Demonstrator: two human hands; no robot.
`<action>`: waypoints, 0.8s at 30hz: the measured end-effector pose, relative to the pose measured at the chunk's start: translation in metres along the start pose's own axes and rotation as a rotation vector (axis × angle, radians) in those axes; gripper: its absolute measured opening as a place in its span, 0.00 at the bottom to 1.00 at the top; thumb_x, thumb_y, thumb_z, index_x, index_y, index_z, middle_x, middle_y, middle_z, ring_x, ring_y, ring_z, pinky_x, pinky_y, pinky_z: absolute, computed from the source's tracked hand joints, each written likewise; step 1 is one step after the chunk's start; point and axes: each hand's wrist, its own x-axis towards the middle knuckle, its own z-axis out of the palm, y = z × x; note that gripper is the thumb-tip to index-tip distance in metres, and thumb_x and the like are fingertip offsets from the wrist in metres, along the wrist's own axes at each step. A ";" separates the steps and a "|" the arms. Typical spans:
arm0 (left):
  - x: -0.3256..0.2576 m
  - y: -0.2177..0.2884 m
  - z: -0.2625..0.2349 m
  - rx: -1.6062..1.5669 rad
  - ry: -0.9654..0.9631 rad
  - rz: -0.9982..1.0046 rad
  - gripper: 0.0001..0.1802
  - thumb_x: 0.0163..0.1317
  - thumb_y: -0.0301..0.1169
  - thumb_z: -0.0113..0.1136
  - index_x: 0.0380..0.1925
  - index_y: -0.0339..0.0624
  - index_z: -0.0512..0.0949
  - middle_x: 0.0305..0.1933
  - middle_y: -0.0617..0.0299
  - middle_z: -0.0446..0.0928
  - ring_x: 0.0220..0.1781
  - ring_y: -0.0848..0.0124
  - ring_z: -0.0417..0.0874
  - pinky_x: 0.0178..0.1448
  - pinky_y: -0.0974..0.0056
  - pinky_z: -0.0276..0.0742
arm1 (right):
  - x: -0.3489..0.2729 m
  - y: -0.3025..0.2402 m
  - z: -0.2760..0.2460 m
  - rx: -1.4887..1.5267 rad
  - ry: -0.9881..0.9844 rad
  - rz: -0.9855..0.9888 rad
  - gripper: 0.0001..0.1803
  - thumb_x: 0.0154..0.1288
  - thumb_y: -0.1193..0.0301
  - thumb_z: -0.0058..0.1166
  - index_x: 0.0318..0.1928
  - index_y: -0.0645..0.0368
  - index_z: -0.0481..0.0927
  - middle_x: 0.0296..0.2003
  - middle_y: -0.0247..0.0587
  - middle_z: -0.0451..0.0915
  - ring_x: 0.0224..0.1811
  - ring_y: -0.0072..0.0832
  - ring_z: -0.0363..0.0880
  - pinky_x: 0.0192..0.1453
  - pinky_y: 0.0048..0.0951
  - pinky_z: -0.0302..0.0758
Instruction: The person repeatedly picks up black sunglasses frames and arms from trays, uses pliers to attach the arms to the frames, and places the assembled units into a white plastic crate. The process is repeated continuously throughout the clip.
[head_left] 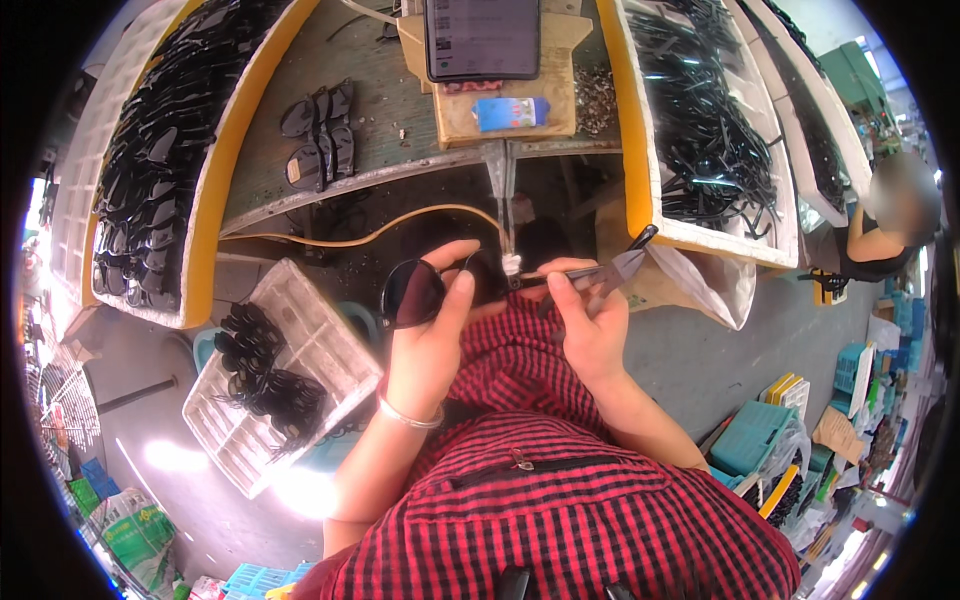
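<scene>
1. Head view: the left hand point(425, 340) holds a sunglasses front point(425, 290). Its thumb lies across the top of the frame and its fingers are curled closed behind the dark lens.
2. The right hand point(590, 325) is closed around a black temple arm point(625, 262). The fingertips pinch it near the hinge, and the free end sticks up and to the right, past the knuckles.
3. The 2 parts meet between the thumbs, just under the tip of a vertical metal tool point(503, 200) that hangs from the bench point(400, 130).
4. Above the fingers, on the bench, lie some dark lenses point(320, 135) and a phone point(482, 38).
5. Left of the left hand stands a white tray point(320, 340) with more fronts.
6. Right of the right hand stands a yellow-edged box point(640, 150) full of black arms.
</scene>
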 end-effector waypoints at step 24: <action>0.000 0.001 -0.004 -0.070 -0.045 -0.012 0.17 0.73 0.26 0.46 0.59 0.36 0.68 0.53 0.50 0.76 0.54 0.64 0.80 0.57 0.56 0.81 | 0.000 0.002 0.000 0.079 -0.013 0.024 0.10 0.71 0.72 0.53 0.46 0.68 0.77 0.39 0.43 0.82 0.39 0.29 0.84 0.48 0.28 0.80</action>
